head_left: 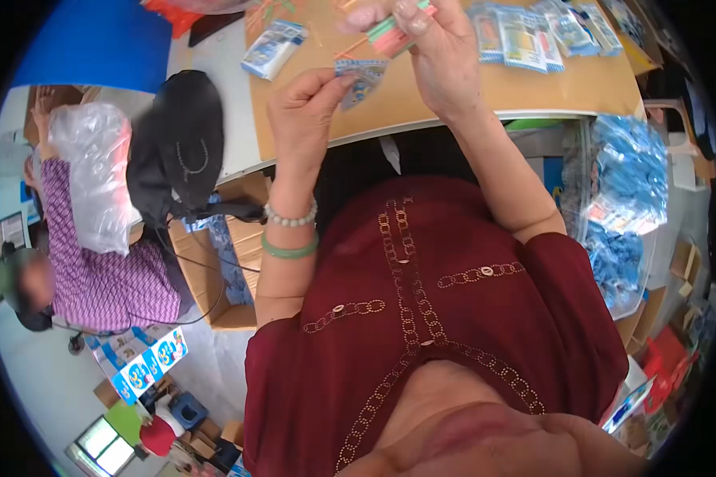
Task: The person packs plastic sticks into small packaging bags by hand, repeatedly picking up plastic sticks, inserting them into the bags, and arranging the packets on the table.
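Note:
My left hand [306, 107] pinches a small clear plastic bag [363, 82] with a blue printed edge between thumb and fingers. Just above and to the right, my right hand [445, 56] grips a small bundle of green and pink strips [400, 30]; their exact kind I cannot make out. The bundle is held close to the bag's upper edge, outside it as far as I can see. Both hands are over the front part of the tan tabletop [406, 103]. Left of them lies a blue-and-white packet [274, 49].
Several flat blue-edged packets [525, 38] lie at the table's right. Thin orange strips are scattered at the back. A clear bin [616, 270] of blue packets stands at my right. Left are a black bag [179, 143] and a person in a purple patterned top [111, 278].

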Action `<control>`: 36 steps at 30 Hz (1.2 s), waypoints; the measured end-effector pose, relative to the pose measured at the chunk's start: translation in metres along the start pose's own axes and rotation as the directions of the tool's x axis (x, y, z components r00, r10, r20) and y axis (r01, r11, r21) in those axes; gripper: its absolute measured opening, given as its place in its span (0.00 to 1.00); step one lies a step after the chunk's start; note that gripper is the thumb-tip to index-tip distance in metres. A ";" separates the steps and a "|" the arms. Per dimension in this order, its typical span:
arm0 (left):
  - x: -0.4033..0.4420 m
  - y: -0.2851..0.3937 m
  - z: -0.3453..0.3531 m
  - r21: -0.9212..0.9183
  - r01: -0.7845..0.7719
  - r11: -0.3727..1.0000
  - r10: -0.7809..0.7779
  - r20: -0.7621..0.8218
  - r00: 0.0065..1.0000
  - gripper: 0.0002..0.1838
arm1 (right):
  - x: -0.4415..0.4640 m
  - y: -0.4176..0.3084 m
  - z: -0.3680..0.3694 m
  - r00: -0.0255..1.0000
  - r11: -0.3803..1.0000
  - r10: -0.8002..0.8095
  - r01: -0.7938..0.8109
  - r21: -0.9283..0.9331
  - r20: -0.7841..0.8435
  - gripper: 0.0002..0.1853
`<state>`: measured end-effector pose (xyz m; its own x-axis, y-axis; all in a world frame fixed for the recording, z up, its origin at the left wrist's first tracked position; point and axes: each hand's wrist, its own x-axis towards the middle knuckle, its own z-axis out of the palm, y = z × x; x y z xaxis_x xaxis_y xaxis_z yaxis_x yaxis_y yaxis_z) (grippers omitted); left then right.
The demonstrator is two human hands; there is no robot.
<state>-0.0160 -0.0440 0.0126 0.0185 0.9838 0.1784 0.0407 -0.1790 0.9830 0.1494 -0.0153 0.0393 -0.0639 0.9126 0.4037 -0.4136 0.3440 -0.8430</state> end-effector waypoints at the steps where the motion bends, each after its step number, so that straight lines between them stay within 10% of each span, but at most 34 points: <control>1: 0.001 0.003 0.001 0.001 -0.002 1.000 0.002 -0.004 1.000 0.03 | 0.002 -0.002 0.001 1.000 0.998 -0.023 0.024 0.049 -0.010 0.08; 16: -0.006 0.010 0.012 0.038 -0.021 0.999 0.021 -0.012 1.000 0.05 | -0.006 0.000 0.003 0.997 0.993 -0.082 0.081 0.082 0.012 0.09; 20: -0.006 0.009 0.012 -0.045 0.018 0.999 -0.019 -0.004 1.000 0.05 | 0.011 0.016 0.001 0.804 0.835 -0.548 0.512 0.200 0.231 0.09; 23: -0.005 0.008 0.010 -0.088 0.040 0.995 -0.038 0.018 0.999 0.06 | -0.012 -0.003 0.004 0.997 0.995 -0.074 0.073 0.065 0.020 0.09; 36: -0.006 -0.001 0.008 -0.038 -0.030 0.999 0.031 0.035 0.999 0.06 | -0.010 0.003 -0.005 0.998 0.994 0.000 -0.007 0.105 0.068 0.11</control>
